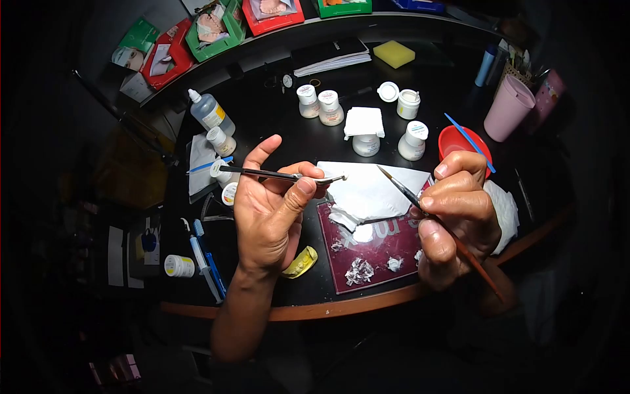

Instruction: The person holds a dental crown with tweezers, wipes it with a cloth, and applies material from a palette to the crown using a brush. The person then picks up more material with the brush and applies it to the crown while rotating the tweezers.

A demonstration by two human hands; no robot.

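Observation:
My left hand (pixel 266 220) pinches slender black tweezers (pixel 269 174) with a bent metal end; its index finger is raised. A tiny pale piece (pixel 343 176), too small to make out, sits at their tip. In my right hand (pixel 462 213) is a fine paintbrush (pixel 469 256) with a reddish-brown handle and a dark ferrule. Its pointed bristles aim left toward the tweezers' tip, apart from it. Below both tools lies a folded white tissue (pixel 387 190) on a purple plate (pixel 341 266), with crumpled white bits on the plate.
Several small jars, one an open jar (pixel 408 104), stand behind the tissue. A red bowl (pixel 453 139) with a blue stick across it is behind my right hand. A yellow mold-like piece (pixel 300 262) lies by my left wrist. Bins (pixel 216 29) line the raised shelf.

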